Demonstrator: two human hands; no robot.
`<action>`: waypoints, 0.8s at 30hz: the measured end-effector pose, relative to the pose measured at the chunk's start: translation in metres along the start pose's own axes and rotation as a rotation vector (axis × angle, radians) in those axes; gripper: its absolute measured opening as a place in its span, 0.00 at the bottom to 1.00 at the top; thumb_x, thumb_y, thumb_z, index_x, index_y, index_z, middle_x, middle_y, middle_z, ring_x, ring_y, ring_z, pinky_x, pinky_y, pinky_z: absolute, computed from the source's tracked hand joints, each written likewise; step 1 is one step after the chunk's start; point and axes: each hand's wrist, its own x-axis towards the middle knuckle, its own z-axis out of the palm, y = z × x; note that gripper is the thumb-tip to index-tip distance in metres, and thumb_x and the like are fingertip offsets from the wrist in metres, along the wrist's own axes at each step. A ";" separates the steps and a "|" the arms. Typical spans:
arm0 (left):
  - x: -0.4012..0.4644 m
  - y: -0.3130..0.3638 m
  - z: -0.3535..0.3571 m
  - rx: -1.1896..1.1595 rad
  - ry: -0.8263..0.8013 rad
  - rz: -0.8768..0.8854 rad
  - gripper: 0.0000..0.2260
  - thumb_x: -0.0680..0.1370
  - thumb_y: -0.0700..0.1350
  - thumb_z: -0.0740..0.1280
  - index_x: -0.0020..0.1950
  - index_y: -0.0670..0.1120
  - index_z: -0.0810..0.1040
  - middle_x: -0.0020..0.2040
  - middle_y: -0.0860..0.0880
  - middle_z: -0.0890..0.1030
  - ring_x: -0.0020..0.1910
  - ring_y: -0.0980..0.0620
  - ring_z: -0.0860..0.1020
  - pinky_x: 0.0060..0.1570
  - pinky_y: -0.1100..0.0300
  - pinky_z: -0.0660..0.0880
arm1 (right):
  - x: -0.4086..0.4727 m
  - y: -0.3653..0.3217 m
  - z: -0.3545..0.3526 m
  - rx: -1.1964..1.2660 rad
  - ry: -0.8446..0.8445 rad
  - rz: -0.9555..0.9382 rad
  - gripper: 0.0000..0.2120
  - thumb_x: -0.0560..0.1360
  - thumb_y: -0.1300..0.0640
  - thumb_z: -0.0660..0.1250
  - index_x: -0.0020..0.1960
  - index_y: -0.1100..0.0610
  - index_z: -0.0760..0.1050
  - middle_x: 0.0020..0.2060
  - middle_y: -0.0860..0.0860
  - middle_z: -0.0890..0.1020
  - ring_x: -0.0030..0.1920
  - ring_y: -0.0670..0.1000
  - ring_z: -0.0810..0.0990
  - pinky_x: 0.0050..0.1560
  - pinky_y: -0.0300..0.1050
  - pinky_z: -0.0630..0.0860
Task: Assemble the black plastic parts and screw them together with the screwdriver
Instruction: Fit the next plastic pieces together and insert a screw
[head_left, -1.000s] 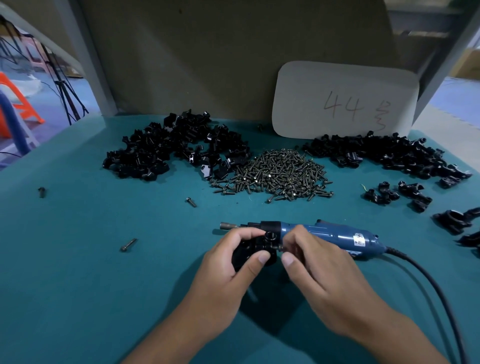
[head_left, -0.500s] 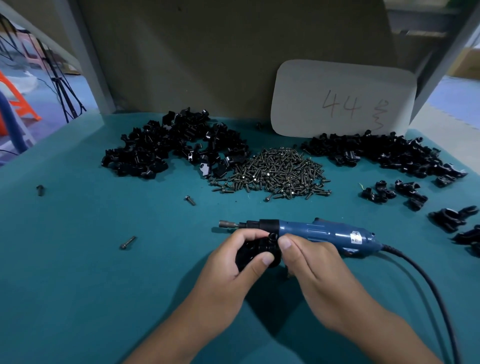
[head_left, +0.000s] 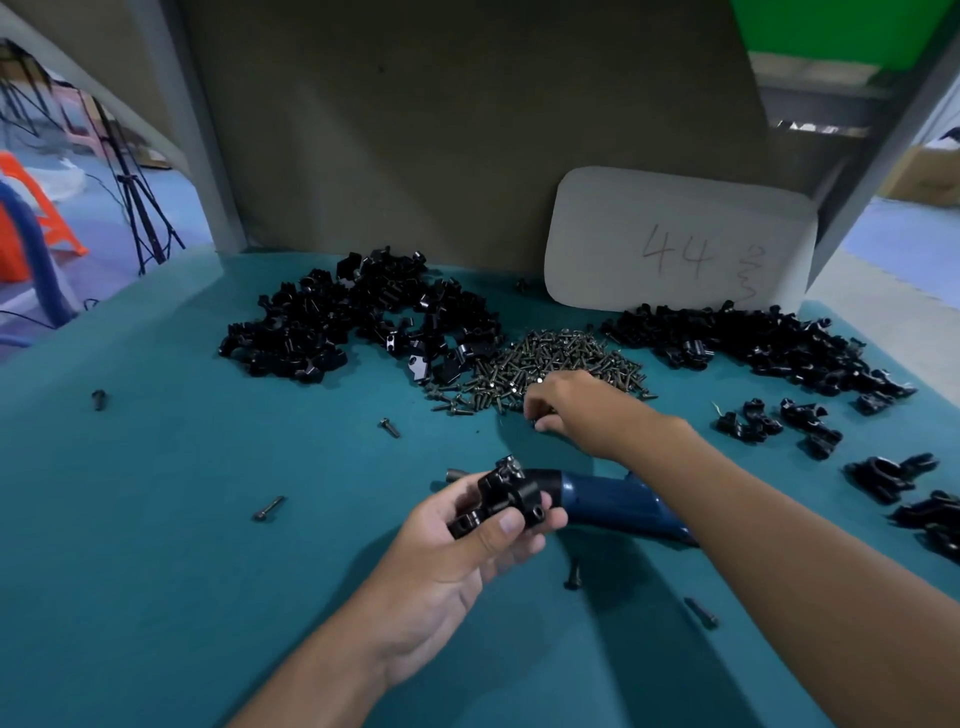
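Black plastic parts are lying in two big heaps (head_left: 363, 322) (head_left: 753, 343) along the far edge of the teal felt tabletop (head_left: 156, 519), flanking a pile of dark metal screws (head_left: 550, 364). Nearer the middle, a blue corded electric screwdriver (head_left: 613, 501) is resting on its side. The right hand (head_left: 576, 410) is reaching into the screws, fingertips pinching together; what they hold cannot be told. The left hand (head_left: 467, 540) is gripping a black plastic assembly (head_left: 506, 493) just above the tabletop.
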 end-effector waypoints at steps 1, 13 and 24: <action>0.000 0.001 0.000 -0.016 -0.012 -0.010 0.20 0.67 0.44 0.82 0.56 0.38 0.84 0.60 0.34 0.82 0.59 0.40 0.83 0.52 0.61 0.80 | 0.001 -0.001 0.000 -0.009 0.007 -0.010 0.02 0.80 0.55 0.69 0.52 0.52 0.77 0.48 0.49 0.77 0.49 0.52 0.79 0.53 0.54 0.79; 0.002 0.004 -0.004 -0.101 -0.091 -0.048 0.30 0.72 0.44 0.78 0.69 0.33 0.72 0.67 0.35 0.79 0.63 0.41 0.81 0.55 0.59 0.81 | -0.149 -0.079 0.003 1.176 0.529 -0.154 0.07 0.74 0.56 0.75 0.51 0.49 0.82 0.44 0.52 0.87 0.43 0.46 0.85 0.43 0.33 0.78; 0.005 -0.002 -0.013 0.107 -0.072 -0.051 0.25 0.70 0.52 0.80 0.64 0.45 0.82 0.65 0.43 0.82 0.56 0.53 0.81 0.50 0.57 0.75 | -0.153 -0.076 0.023 0.853 0.675 -0.123 0.06 0.73 0.48 0.73 0.50 0.44 0.82 0.42 0.38 0.85 0.42 0.43 0.85 0.45 0.32 0.78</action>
